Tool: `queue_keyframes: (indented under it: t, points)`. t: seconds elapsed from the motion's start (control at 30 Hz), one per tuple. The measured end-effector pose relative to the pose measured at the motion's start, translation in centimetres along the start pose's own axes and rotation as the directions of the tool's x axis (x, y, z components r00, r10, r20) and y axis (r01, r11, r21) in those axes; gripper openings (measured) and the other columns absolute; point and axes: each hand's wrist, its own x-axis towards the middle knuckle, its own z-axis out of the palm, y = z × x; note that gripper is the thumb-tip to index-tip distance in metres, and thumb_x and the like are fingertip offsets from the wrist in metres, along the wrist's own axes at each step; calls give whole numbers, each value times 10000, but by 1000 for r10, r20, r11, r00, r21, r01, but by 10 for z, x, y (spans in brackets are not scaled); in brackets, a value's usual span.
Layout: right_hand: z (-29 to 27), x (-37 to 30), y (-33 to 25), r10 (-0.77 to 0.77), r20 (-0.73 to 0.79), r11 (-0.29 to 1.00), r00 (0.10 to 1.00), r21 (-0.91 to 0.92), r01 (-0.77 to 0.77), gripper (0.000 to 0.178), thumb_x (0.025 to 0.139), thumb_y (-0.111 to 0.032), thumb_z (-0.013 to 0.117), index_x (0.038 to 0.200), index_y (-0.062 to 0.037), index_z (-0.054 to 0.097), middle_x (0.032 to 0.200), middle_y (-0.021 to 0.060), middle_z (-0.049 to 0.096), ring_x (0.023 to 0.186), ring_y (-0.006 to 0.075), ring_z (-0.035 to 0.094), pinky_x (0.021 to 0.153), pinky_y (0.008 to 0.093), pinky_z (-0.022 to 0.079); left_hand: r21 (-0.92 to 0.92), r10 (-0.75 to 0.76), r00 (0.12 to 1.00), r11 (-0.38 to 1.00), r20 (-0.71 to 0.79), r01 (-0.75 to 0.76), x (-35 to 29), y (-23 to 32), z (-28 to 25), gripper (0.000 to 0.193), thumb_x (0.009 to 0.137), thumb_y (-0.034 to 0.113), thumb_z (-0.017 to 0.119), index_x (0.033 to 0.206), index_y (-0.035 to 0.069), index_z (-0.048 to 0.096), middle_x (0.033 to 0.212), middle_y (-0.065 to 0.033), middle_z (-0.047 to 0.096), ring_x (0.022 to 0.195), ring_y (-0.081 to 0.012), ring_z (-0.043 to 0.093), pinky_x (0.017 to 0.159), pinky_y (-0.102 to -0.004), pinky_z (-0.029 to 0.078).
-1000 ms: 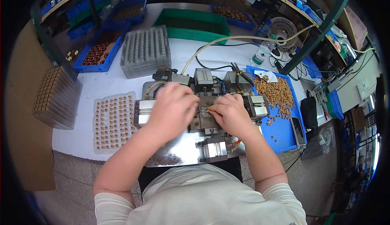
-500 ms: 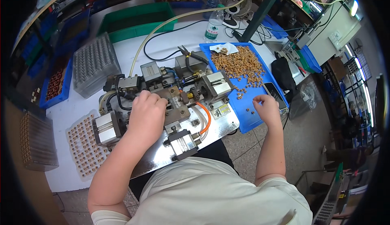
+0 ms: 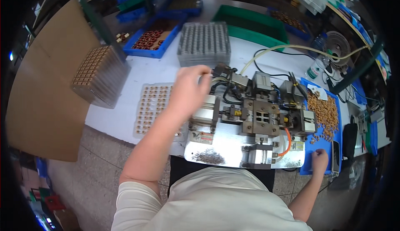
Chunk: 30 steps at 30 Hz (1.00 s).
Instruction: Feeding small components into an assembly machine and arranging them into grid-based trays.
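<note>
The fixture (image 3: 254, 122) is a grey metal press rig on a shiny steel base plate, with blocky cylinders at both ends, a square die block in the middle, black cables and an orange hose. It sits at the centre of the white counter (image 3: 121, 114), just ahead of the person's chest. Its long axis runs from 9 to 3 o'clock, tilted slightly down toward 3.

The left hand (image 3: 189, 87) hovers above the fixture's 9 o'clock end, fingers curled loosely; whether its grip holds anything cannot be told. The right hand (image 3: 320, 158) rests at the near edge of the blue tray (image 3: 306, 166), at 4 o'clock from the fixture, grip closed to a loose fist; what it holds, if anything, is hidden.

The blue tray holds a heap of small tan rings (image 3: 325, 112). At 9 o'clock from the fixture lies a clear blister sheet (image 3: 152, 106) of rings, partly covered by the left forearm. At 11 o'clock stands a stack of clear trays (image 3: 204, 43); beyond it, a green bin (image 3: 250, 24).
</note>
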Motion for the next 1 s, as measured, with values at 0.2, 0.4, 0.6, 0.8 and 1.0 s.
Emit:
queue_keyframes:
  t: [0.2, 0.4, 0.6, 0.8, 1.0]
  points:
    - [-40, 2, -46, -46, -175, 962, 984, 259, 91, 191, 891, -93, 636, 1043, 10, 689, 866, 92, 679, 747, 194, 586, 727, 295, 492, 62, -512, 859, 857, -6, 512, -22, -149, -75, 246, 903, 151, 613, 1094, 43, 725, 989, -121, 744, 893, -227, 684, 838, -341, 538]
    - [-68, -17, -121, -190, -217, 810, 958, 517, 278, 143, 937, -53, 628, 1069, -21, 673, 931, 27, 652, 803, 124, 551, 745, 241, 454, 261, -542, 839, 819, 55, 512, -38, -192, -76, 207, 836, 235, 669, 970, 127, 783, 941, -71, 751, 834, -248, 674, 818, -383, 537]
    - [-61, -39, -220, -547, -208, 635, 811, 527, 564, 147, 849, -43, 732, 996, -39, 729, 1009, 73, 698, 883, 205, 637, 800, 302, 504, 421, -346, 936, 841, -63, 339, -48, -221, -66, 171, 829, 168, 706, 947, 66, 775, 872, -91, 752, 724, -245, 671, 706, -348, 543]
    - [-29, -49, -271, -786, -195, 503, 587, 349, 790, 84, 804, -70, 746, 884, -88, 726, 969, 21, 711, 904, 233, 601, 893, 365, 444, 610, -228, 969, 756, -94, 238, -63, -189, -63, 180, 894, 224, 676, 990, 96, 758, 1038, -94, 706, 973, -309, 617, 894, -400, 492]
    - [-22, -44, -274, -821, -61, 522, 568, 323, 790, 59, 833, -85, 735, 888, -104, 734, 987, -1, 709, 996, 207, 572, 973, 378, 381, 469, -49, 967, 867, -248, 165, -97, -159, -48, 168, 931, 164, 648, 1063, 81, 710, 1155, -104, 640, 1099, -302, 543, 955, -380, 446]
